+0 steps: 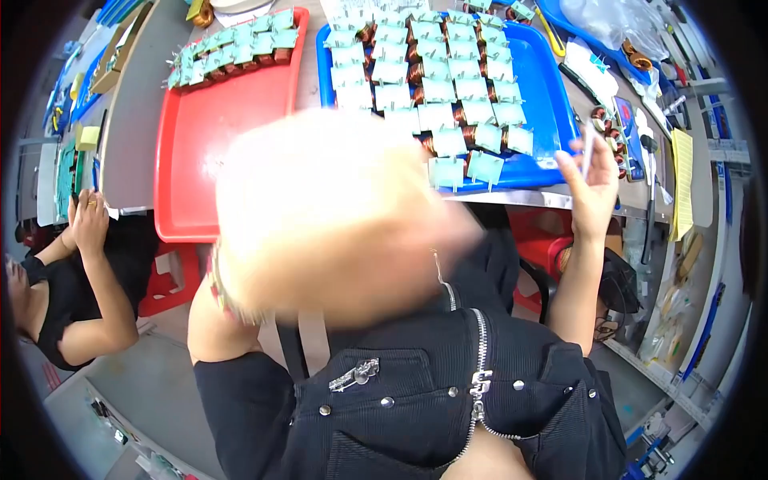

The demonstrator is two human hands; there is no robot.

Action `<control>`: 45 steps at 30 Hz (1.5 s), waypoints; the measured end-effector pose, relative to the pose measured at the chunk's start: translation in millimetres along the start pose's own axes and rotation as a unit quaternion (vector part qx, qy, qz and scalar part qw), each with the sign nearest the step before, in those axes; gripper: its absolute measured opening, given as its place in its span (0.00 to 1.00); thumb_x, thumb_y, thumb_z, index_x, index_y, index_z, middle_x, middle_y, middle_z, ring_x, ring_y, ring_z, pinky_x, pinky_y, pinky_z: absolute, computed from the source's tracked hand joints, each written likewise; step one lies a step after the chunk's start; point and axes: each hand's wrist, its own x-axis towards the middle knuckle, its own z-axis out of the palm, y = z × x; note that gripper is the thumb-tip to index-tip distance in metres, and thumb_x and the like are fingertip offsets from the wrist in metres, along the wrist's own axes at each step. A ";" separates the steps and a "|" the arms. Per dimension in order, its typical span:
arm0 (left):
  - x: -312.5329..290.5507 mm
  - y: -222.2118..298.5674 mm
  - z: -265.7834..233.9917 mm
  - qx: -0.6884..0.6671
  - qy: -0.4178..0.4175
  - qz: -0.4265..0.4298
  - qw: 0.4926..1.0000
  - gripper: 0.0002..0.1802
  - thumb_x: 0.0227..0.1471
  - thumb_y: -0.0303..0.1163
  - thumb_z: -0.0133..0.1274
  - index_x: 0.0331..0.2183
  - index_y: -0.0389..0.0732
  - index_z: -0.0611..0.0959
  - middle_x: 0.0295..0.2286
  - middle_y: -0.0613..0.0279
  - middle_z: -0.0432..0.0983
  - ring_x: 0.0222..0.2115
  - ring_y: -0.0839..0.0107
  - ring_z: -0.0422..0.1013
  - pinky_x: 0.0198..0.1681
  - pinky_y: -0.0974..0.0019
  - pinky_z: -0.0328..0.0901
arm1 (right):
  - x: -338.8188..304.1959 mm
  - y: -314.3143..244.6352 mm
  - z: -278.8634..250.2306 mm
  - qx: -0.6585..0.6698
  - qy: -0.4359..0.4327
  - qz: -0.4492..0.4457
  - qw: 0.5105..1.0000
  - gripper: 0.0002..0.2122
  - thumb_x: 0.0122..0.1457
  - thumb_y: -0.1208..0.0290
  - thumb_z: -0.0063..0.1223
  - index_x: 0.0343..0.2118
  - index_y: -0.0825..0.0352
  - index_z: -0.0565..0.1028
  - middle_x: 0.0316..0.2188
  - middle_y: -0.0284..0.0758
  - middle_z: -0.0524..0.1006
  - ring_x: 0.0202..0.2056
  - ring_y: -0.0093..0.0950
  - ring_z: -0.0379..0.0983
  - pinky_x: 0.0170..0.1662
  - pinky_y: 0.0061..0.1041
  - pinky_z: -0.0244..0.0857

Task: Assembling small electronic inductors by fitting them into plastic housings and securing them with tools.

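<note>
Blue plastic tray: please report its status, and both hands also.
Left hand blurred, grip unclear. Right hand seemingly pinching thin whitish strip. Blue plastic tray holding rows of pale-green boards with copper coils. Left hand hides part of red plastic tray.

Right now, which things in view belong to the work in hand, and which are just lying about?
Likely part of the work:
thin white item in the right hand
blue tray
green-topped copper coils
red tray

Apparently just lying about:
yellow tool
clear plastic bag
yellow paper
</note>
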 end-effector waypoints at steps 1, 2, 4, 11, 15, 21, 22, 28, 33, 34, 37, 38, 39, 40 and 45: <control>6.6 -1.8 1.4 0.000 -0.006 0.010 1.000 0.04 0.41 0.21 0.54 0.19 0.33 0.76 0.20 0.59 0.72 0.19 0.71 0.69 0.23 0.73 0.62 | -3.8 2.0 -7.4 0.025 0.043 0.001 0.999 0.14 0.49 0.79 0.55 0.40 0.66 0.68 0.26 0.27 0.69 0.22 0.11 0.60 0.23 0.08 0.51; -2.6 -28.8 2.0 -0.004 0.004 -0.108 0.994 0.03 0.42 0.22 0.54 0.21 0.33 0.76 0.22 0.60 0.73 0.22 0.71 0.68 0.25 0.74 0.61 | -5.5 1.0 -10.5 0.078 0.057 0.018 0.995 0.09 0.51 0.78 0.53 0.35 0.65 0.68 0.21 0.24 0.67 0.19 0.10 0.57 0.20 0.09 0.47; -16.7 -91.5 5.9 0.119 0.086 -0.084 0.986 0.05 0.42 0.28 0.55 0.24 0.37 0.79 0.23 0.60 0.74 0.27 0.67 0.70 0.32 0.69 0.64 | -6.2 -9.3 -7.6 0.138 0.085 0.033 0.986 0.05 0.55 0.77 0.49 0.27 0.62 0.66 0.15 0.22 0.61 0.13 0.10 0.50 0.15 0.11 0.40; -25.3 -191.5 20.3 0.362 -0.032 -0.031 0.931 0.21 0.43 0.45 0.54 0.41 0.48 0.76 0.37 0.57 0.68 0.40 0.58 0.63 0.45 0.58 0.56 | -9.8 -18.1 -13.3 0.166 0.096 0.051 0.980 0.05 0.53 0.77 0.51 0.27 0.63 0.66 0.13 0.22 0.61 0.12 0.10 0.49 0.15 0.12 0.39; -28.4 -199.6 27.6 0.375 0.008 0.014 0.927 0.19 0.43 0.44 0.55 0.37 0.46 0.76 0.34 0.60 0.70 0.37 0.61 0.65 0.41 0.59 0.58 | -20.8 -11.8 -24.7 0.113 0.114 0.053 0.986 0.05 0.54 0.78 0.50 0.27 0.62 0.66 0.15 0.22 0.62 0.13 0.09 0.50 0.15 0.10 0.41; -15.4 -204.4 23.6 0.342 0.000 0.022 0.940 0.18 0.41 0.45 0.56 0.32 0.43 0.76 0.27 0.62 0.72 0.29 0.63 0.68 0.31 0.66 0.62 | -24.8 -3.9 -31.1 0.135 0.110 0.077 0.982 0.05 0.54 0.77 0.51 0.26 0.62 0.67 0.14 0.22 0.62 0.13 0.09 0.50 0.15 0.10 0.42; -16.0 -206.3 26.3 0.326 -0.002 -0.011 0.945 0.18 0.41 0.46 0.56 0.31 0.43 0.76 0.26 0.62 0.72 0.29 0.62 0.68 0.31 0.65 0.62 | -24.0 -5.3 -29.1 0.133 0.106 0.078 0.982 0.05 0.54 0.77 0.51 0.26 0.62 0.67 0.14 0.22 0.62 0.13 0.09 0.50 0.15 0.10 0.42; -30.3 -188.8 15.4 0.254 -0.058 -0.031 0.965 0.14 0.41 0.41 0.58 0.27 0.42 0.77 0.26 0.60 0.73 0.29 0.62 0.69 0.35 0.62 0.59 | -23.9 -9.1 -22.0 0.143 0.092 0.068 0.983 0.05 0.53 0.79 0.51 0.27 0.63 0.67 0.16 0.22 0.63 0.14 0.09 0.51 0.15 0.11 0.41; -53.7 -148.5 -2.4 0.224 -0.064 -0.006 0.973 0.16 0.39 0.33 0.60 0.32 0.38 0.76 0.30 0.55 0.73 0.33 0.59 0.69 0.42 0.61 0.60 | -23.6 -11.0 -18.2 0.173 0.083 0.093 0.977 0.07 0.51 0.79 0.53 0.26 0.62 0.66 0.16 0.22 0.63 0.13 0.09 0.51 0.15 0.11 0.40; -57.3 -140.4 -3.8 0.188 -0.020 -0.046 0.981 0.16 0.40 0.30 0.59 0.34 0.37 0.75 0.32 0.55 0.73 0.34 0.61 0.69 0.42 0.61 0.61 | -23.9 -13.8 -16.5 0.170 0.079 0.085 0.979 0.07 0.51 0.80 0.53 0.27 0.63 0.67 0.16 0.22 0.63 0.14 0.10 0.51 0.15 0.11 0.41; -57.0 -105.5 -6.1 -0.069 0.157 -0.163 0.972 0.24 0.43 0.22 0.55 0.44 0.36 0.67 0.36 0.55 0.72 0.37 0.68 0.68 0.41 0.66 0.65 | -26.2 -25.0 -10.0 0.168 0.059 0.055 0.982 0.09 0.48 0.79 0.56 0.30 0.65 0.67 0.19 0.26 0.65 0.15 0.10 0.53 0.16 0.10 0.43; -47.4 -82.8 -3.6 -0.208 0.164 -0.215 0.940 0.31 0.44 0.19 0.52 0.50 0.36 0.58 0.36 0.54 0.71 0.36 0.70 0.69 0.36 0.70 0.68 | -28.7 -26.7 -7.4 0.176 0.008 -0.001 0.984 0.12 0.46 0.78 0.58 0.32 0.66 0.67 0.23 0.28 0.66 0.15 0.10 0.53 0.17 0.10 0.43; -32.8 -54.6 2.0 -0.284 0.151 -0.258 0.911 0.34 0.45 0.24 0.54 0.51 0.35 0.55 0.34 0.53 0.71 0.32 0.69 0.71 0.31 0.73 0.69 | -31.3 -28.7 -2.6 0.186 -0.045 -0.057 0.980 0.15 0.44 0.78 0.60 0.34 0.68 0.67 0.28 0.31 0.67 0.16 0.10 0.53 0.17 0.09 0.44; -32.2 -39.1 6.5 -0.337 0.085 -0.269 0.898 0.40 0.47 0.43 0.55 0.53 0.35 0.54 0.34 0.51 0.69 0.31 0.69 0.70 0.32 0.71 0.69 | -35.4 -38.4 6.1 0.210 -0.096 -0.030 0.973 0.21 0.41 0.75 0.64 0.38 0.69 0.67 0.31 0.32 0.66 0.16 0.10 0.54 0.19 0.09 0.44; -22.3 42.9 75.5 -0.684 -0.018 -0.351 0.639 0.55 0.33 0.49 0.65 0.55 0.40 0.50 0.31 0.49 0.72 0.32 0.60 0.73 0.35 0.61 0.70 | -37.1 -75.2 43.9 0.158 -0.281 -0.051 0.945 0.40 0.28 0.69 0.73 0.49 0.72 0.65 0.40 0.35 0.63 0.21 0.11 0.57 0.25 0.10 0.51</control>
